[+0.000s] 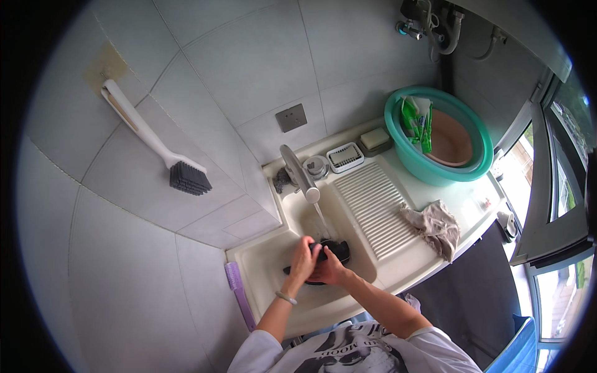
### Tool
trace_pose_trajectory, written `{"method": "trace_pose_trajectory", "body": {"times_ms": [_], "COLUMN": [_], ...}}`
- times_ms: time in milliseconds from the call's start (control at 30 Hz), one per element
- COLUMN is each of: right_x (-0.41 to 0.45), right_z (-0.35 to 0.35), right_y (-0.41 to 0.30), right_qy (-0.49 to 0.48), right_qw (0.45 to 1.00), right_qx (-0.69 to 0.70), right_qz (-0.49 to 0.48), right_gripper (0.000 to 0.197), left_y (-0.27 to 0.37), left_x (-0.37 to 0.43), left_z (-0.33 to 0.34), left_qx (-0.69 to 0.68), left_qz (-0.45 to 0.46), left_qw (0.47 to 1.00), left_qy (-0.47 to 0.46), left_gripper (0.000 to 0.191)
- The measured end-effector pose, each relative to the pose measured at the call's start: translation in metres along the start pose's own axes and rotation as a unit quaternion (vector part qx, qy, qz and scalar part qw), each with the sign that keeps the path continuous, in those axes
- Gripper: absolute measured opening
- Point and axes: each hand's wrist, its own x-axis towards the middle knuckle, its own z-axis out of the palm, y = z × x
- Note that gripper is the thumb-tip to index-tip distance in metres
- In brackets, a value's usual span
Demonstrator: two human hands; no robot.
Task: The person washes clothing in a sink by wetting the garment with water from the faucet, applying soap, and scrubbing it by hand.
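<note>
In the basin of the laundry sink (pixel 261 275), both of my hands hold a black item (pixel 341 252), maybe a cloth or a shoe; its exact kind is unclear. My left hand (pixel 304 261) grips it from the left, with a bracelet on that wrist. From the right, my right hand (pixel 329 267) presses its fingers around the same item. Water runs from the metal faucet (pixel 301 173) just beyond my hands. The ribbed washboard (pixel 373 210) lies right of the basin, with a crumpled greyish-brown cloth (pixel 436 226) over its right edge.
A purple brush (pixel 239 291) lies along the sink's left rim. Behind the washboard are a white soap dish (pixel 345 157) and a soap bar (pixel 374 139). Teal basins (pixel 415 170) stand at the back right. A long-handled brush (pixel 154 137) hangs on the left wall.
</note>
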Motion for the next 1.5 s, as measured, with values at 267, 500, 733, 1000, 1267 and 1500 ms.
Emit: {"method": "trace_pose_trajectory", "body": {"times_ms": [267,500,733,1000,1267,1500], "right_x": [0.082,0.091,0.09,0.062,0.078,0.045], "right_z": [-0.078,-0.079,-0.049,-0.018,-0.079,-0.019], "right_y": [0.034,0.036,0.042,0.043,0.014,-0.003], "right_qy": [-0.166,-0.324,0.109,0.156,0.045,0.063], "right_qw": [0.974,0.921,0.985,0.982,0.998,0.985], "right_qx": [0.139,0.099,0.07,0.012,0.027,0.149], "right_qz": [-0.067,-0.194,-0.11,-0.101,-0.028,-0.054], "right_gripper": [0.035,0.035,0.035,0.041,0.041,0.047], "left_y": [0.005,-0.011,-0.047,-0.052,-0.012,-0.046], "left_x": [-0.022,-0.023,0.0,-0.017,-0.032,-0.014], "left_z": [0.043,0.062,0.046,0.041,0.063,0.024], "left_qx": [0.083,0.068,0.131,0.112,0.07,0.001], "left_qz": [-0.02,0.012,-0.219,-0.283,-0.174,-0.184], "left_qw": [0.996,0.992,0.963,0.947,0.979,0.981], "left_qy": [-0.022,0.108,0.091,0.105,0.082,0.063], "left_gripper": [0.035,0.039,0.049,0.044,0.041,0.039]}}
